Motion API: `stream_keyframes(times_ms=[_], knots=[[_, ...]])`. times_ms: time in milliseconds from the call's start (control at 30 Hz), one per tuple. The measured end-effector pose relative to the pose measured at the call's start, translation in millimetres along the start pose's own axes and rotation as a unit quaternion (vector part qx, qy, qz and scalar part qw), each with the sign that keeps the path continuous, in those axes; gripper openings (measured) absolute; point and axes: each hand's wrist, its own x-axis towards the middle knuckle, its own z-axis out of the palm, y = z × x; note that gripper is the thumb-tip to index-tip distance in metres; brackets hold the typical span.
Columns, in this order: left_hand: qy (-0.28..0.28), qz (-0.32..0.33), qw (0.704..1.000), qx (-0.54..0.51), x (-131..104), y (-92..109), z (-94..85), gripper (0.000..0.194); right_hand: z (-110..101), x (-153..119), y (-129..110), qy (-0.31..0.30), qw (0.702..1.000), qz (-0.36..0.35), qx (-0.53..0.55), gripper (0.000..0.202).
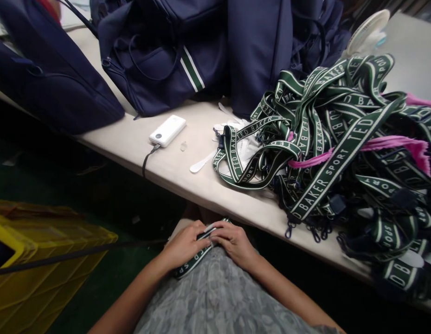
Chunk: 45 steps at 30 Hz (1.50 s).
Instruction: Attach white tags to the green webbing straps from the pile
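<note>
Strap held in the lap, near the counter edge.
A green strap (196,254) is gripped by both hands, left hand (183,245) and right hand (235,242) closed on it side by side; a strap pile (344,139) is heaped on the counter (166,162) far right.

Both hands, left hand (183,245) and right hand (236,242), pinch a green strap (195,258) on the lap.

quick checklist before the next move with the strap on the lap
1. Both hands on the strap: left hand and right hand pinch the green strap in the lap: ok.
2. Strap lies flat, lettering up: ok.
3. Strap's far end: hidden by the fingers: cannot tell.
4. Strap pile untangled: not ok.
5. Power bank away from the pile: ok.
</note>
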Motion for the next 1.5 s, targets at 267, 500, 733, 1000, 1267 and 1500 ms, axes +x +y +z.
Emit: stream_keyframes(times_ms=[267, 500, 733, 1000, 1267, 1500], knots=[[0.031, -0.016, 0.987, -0.158, 6, -10, 0.8, 0.026, 1, 9, 11, 0.051, 0.998, 0.028, 0.038, 0.015], [0.078, -0.046, 0.982, -0.166, 8, -9, 0.7, 0.03, 3, 20, 9, 0.065, 0.996, 0.054, 0.008, 0.01], [0.119, -0.069, 0.977, -0.162, 12, -7, 2.2, 0.031, 4, 33, 8, 0.062, 0.99, 0.123, 0.037, 0.013], [0.159, -0.054, 0.98, -0.11, 13, -12, 1.5, 0.031, 4, 38, 9, -0.002, 0.975, 0.199, 0.095, 0.017], [0.191, -0.02, 0.98, -0.051, 8, -9, 4.2, 0.031, 9, 42, 10, -0.004, 0.966, 0.247, 0.074, 0.021], [0.218, 0.042, 0.971, 0.091, 2, -8, 8.6, 0.029, 22, 46, 18, 0.023, 0.957, 0.278, 0.077, 0.015]])
